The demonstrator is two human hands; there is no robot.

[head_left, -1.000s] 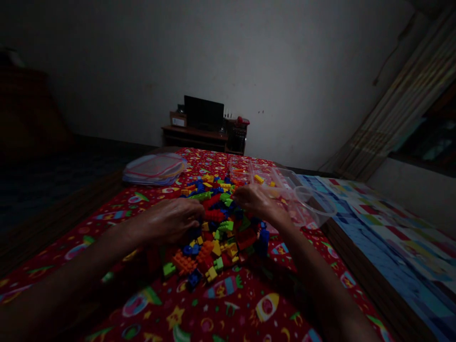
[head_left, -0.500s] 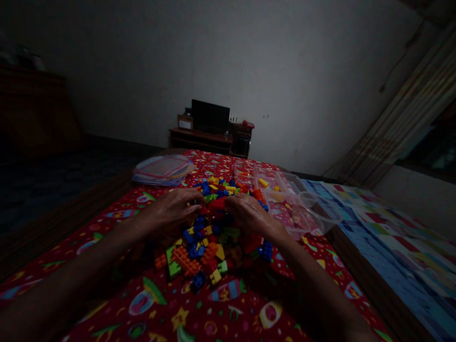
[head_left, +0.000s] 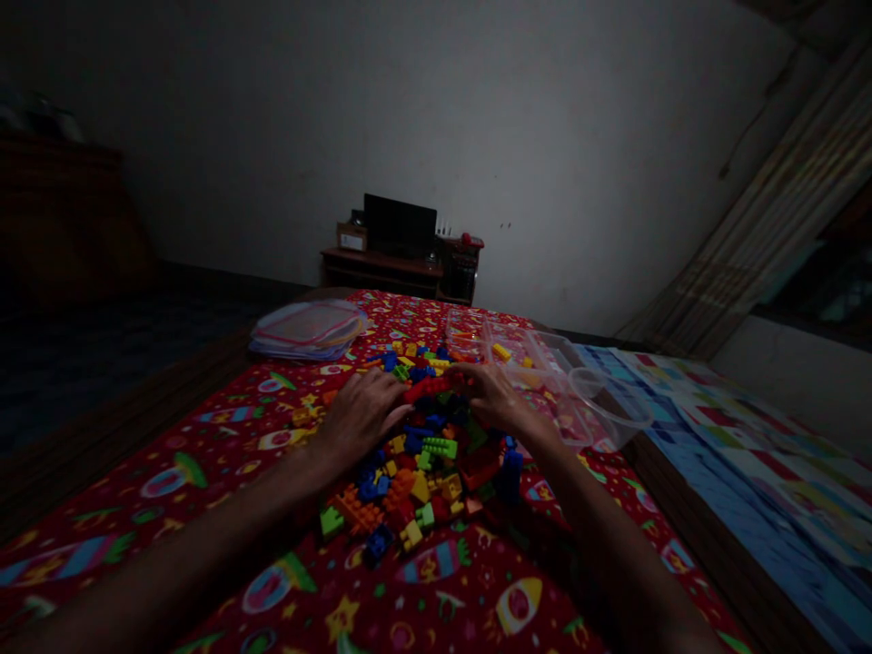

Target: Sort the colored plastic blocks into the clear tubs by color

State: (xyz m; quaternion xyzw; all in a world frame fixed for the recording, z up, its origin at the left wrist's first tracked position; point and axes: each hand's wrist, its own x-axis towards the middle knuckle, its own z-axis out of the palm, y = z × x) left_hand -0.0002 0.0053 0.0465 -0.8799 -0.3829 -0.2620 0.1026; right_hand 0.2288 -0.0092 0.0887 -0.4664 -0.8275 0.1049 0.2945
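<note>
A pile of small plastic building bricks (head_left: 415, 454) in red, blue, green, yellow and orange lies on a red patterned cloth (head_left: 224, 454). My left hand (head_left: 364, 413) rests on the pile's left side, fingers curled onto the bricks. My right hand (head_left: 497, 395) sits at the pile's far right edge with fingers bent. A long red brick (head_left: 429, 388) lies between the fingertips of both hands; who holds it is unclear in the dim light.
Clear plastic containers (head_left: 545, 363) with a few bricks stand just right of my right hand. A stack of clear lids (head_left: 310, 329) lies at the far left. A blue patterned mat (head_left: 736, 463) covers the right. A low shelf with a screen (head_left: 401, 245) stands by the wall.
Both hands shifted over the pile; my left hand moved right and farther in. A long red brick now shows between the fingertips. The view turned slightly.
</note>
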